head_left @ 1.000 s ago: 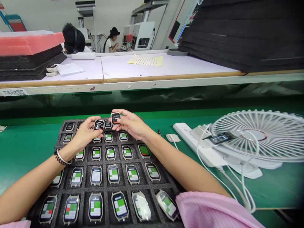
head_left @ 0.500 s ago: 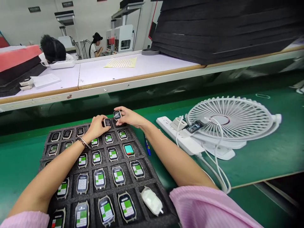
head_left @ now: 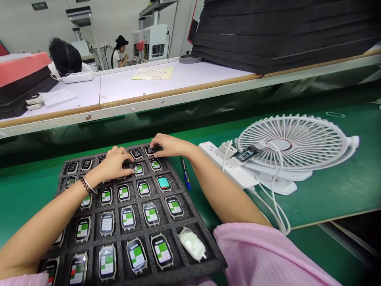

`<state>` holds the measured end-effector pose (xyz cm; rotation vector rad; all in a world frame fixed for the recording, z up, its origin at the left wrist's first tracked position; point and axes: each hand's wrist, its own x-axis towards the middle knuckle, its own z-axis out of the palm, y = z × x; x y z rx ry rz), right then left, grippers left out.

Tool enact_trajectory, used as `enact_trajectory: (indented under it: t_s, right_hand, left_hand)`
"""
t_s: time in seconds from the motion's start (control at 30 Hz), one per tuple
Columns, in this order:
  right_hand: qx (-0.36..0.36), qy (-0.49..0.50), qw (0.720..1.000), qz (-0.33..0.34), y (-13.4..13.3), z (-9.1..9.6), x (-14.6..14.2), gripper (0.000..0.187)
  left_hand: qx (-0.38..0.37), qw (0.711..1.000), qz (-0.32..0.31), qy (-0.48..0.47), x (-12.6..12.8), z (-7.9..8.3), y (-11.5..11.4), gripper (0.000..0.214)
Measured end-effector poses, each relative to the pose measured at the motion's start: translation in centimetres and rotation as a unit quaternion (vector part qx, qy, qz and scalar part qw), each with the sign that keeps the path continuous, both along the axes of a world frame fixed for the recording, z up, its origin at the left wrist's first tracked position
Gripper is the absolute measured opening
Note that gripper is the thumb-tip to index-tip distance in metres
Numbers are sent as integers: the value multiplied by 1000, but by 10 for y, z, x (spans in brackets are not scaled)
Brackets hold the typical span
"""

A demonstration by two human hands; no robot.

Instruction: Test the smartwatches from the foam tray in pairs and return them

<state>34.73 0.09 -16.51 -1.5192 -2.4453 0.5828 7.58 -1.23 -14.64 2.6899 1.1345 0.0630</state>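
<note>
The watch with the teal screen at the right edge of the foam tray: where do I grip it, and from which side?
Come straight down from above. The teal-screen watch lies face up, sunk in its own pocket of the foam tray, so only the top shows. Probably best to pinch the two long edges of its case with the fingers, not the screen. Both hands work farther back, clear of it.

A white fan (head_left: 293,145) is lying face up on the green belt (head_left: 327,190), with a white power strip (head_left: 228,169) sitting just beside it (cables trailing off toward the near edge). A blue pen (head_left: 185,176) is resting nearby. Black foam sheets (head_left: 282,28) are sitting stacked on the shelf (head_left: 166,85) beside a yellow sheet (head_left: 152,73).
</note>
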Motion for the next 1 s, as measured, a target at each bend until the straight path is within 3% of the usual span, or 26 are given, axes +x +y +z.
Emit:
enact_trajectory:
  t_s: [0.13,0.37,0.47,0.6,0.67,0.77,0.83,0.9,1.0]
  right_hand:
    - [-39,-124,990,61,-27,14,-10,34]
    - [-1,-190,981,39,-43,2,-27,39]
    - [4,-115,993,14,-43,-1,-25,32]
    - [-21,66,998,-14,-44,-5,-23,35]
    - [-93,253,963,4,-43,-8,-31,40]
    - [-211,480,850,52,-40,-8,-56,51]
    - [-260,537,800,62,-37,-3,-76,55]
    - [-296,568,766,55,-33,4,-95,59]
    - [-319,584,745,43,-30,12,-116,65]
  left_hand:
    - [14,998,-1,61,12,-8,-14,45]
    - [11,998,40,38,42,-19,-17,35]
    - [-6,999,50,-3,38,-11,-17,27]
    - [-72,988,70,-121,-1,10,-18,34]
    - [-163,941,93,-281,-29,18,-22,38]
    - [-286,827,118,-470,-67,24,-30,47]
    - [-338,770,137,-523,-84,25,-37,55]
    - [-364,731,156,-555,-93,23,-43,60]
    - [-362,701,183,-586,-93,21,-49,66]
